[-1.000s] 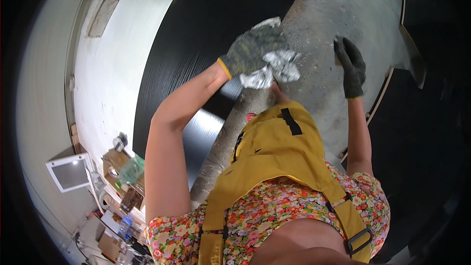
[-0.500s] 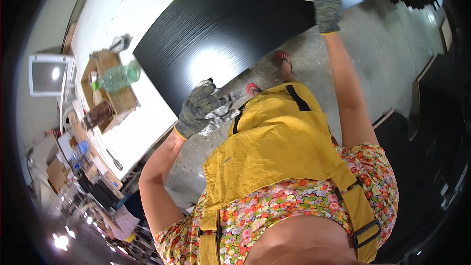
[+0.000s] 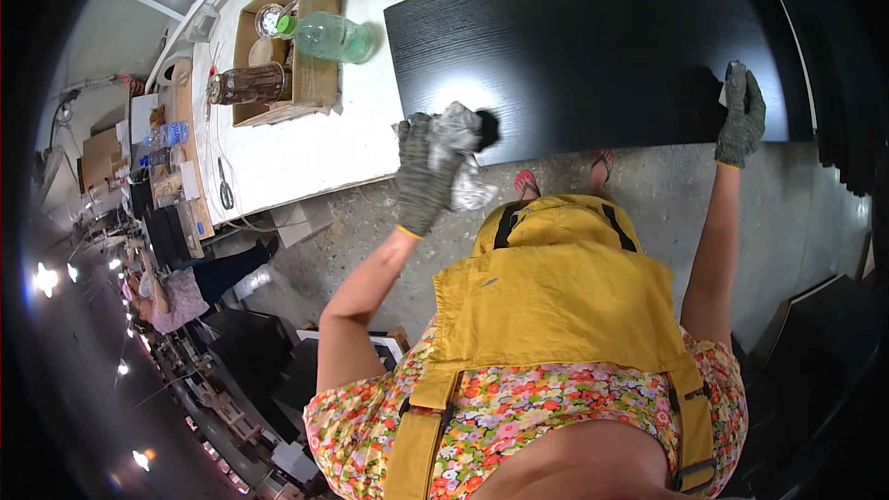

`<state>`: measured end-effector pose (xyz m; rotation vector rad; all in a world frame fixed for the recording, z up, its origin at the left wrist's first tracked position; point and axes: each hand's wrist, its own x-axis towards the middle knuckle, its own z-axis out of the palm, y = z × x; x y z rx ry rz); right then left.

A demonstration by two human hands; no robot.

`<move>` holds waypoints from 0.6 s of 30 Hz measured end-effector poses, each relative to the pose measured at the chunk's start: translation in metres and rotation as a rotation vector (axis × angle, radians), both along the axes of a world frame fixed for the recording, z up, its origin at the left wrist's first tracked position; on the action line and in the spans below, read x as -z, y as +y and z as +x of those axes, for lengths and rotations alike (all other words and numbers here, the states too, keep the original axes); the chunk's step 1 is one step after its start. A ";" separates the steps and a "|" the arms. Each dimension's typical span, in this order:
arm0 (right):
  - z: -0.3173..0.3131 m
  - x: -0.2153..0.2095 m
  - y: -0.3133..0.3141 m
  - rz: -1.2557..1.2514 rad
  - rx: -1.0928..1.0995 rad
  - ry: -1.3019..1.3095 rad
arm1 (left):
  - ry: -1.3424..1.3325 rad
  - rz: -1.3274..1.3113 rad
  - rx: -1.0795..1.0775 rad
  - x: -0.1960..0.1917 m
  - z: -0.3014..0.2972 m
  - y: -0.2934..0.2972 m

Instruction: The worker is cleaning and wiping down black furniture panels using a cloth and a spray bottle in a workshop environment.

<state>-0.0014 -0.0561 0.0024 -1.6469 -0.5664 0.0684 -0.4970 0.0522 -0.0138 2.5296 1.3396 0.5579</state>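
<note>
On the white surface (image 3: pixel 352 153) lies a black panel (image 3: pixel 593 56); left hand (image 3: pixel 426 176), fingers clamped on a crumpled cloth (image 3: pixel 457 130), beside its near left corner — apparently a wiping step, calling next for cloth-to-panel contact. Right hand (image 3: pixel 742 120), at the far end — finger state indeterminable.

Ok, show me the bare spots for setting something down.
The white table is bare between the cardboard box and the black board. The board is bare across its middle, between the left hand and right hand. Crowded: the box, with a green bottle lying over it, and the board's near left corner, where the left hand holds a grey rag.
</note>
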 end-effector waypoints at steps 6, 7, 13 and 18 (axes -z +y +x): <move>0.013 0.020 -0.015 -0.109 0.065 -0.060 | -0.110 -0.196 0.051 -0.014 0.026 0.053; 0.017 0.023 -0.013 -0.064 0.023 -0.049 | -0.134 -0.222 0.002 -0.012 0.034 0.072; 0.008 0.019 -0.013 -0.059 -0.079 -0.057 | -0.167 -0.023 -0.056 0.015 0.068 0.236; 0.019 0.034 -0.031 0.097 -0.029 -0.036 | -0.222 0.102 -0.059 0.020 0.104 0.248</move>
